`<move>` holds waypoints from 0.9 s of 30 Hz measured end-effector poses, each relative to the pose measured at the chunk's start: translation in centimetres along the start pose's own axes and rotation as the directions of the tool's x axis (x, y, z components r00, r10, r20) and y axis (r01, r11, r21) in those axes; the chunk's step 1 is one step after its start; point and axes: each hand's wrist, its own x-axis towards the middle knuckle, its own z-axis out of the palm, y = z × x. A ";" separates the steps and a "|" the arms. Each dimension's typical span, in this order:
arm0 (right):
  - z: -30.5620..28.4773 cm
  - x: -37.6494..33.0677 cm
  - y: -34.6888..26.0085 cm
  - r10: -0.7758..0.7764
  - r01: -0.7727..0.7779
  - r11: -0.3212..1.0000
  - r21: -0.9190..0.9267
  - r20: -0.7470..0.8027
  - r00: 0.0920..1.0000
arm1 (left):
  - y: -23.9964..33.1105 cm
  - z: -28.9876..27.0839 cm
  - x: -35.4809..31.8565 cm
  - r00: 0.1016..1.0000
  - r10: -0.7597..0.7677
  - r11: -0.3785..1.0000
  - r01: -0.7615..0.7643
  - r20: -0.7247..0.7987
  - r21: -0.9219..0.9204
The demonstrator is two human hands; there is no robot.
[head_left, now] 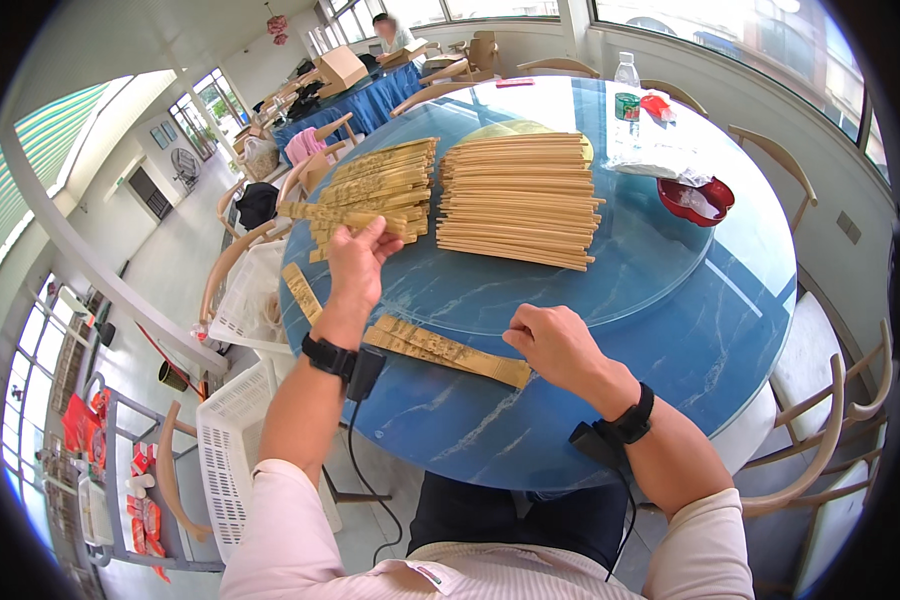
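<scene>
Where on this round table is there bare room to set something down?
Free: blue tabletop between the right hand and the red dish, and between that hand and the wooden sticks. Crowded: around the left hand, among patterned strips.

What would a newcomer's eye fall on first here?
The tan sticks on the blue turntable, with patterned strips laid out to their left. Next, the left hand by those strips, pinching another strip, and the closed right hand below the sticks in view. Then the red bowl at the turntable's right rim.
</scene>
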 end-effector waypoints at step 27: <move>-0.3 0.5 0.0 0.028 -0.027 0.999 -0.028 0.042 0.999 | -1.7 -4.5 6.5 0.972 -0.233 0.509 0.135 -0.015 0.850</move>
